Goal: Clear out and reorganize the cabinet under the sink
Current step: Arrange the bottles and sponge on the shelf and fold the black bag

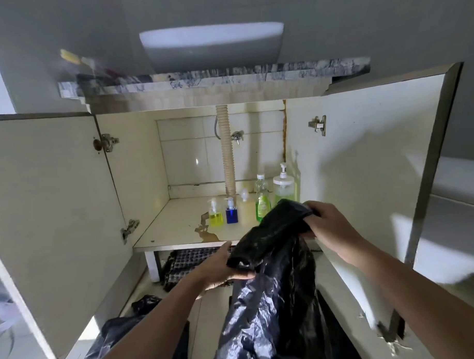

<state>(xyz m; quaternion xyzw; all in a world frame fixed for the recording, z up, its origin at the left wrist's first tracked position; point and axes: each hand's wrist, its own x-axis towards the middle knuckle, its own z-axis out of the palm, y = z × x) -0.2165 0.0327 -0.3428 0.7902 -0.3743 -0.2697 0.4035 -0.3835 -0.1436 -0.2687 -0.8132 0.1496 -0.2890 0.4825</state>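
both hands [273, 245] gripping black bag [272, 299]

A home bathroom or washroom is indicated — a white basin [212, 44] is set above a marble-patterned tabletop [213, 76], and below the basin an open cabinet [178, 221] is seen, with a corrugated drain hose [227, 150], tiled back wall [194, 151] and soap bottles [262, 200] — household items.

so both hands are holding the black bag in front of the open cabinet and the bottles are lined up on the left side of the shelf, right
Not quite: the head view shows the bottles lined up on the right side of the shelf, beside the drain hose. The rest holds: the left hand and right hand both hold the black bag in front of the open cabinet.
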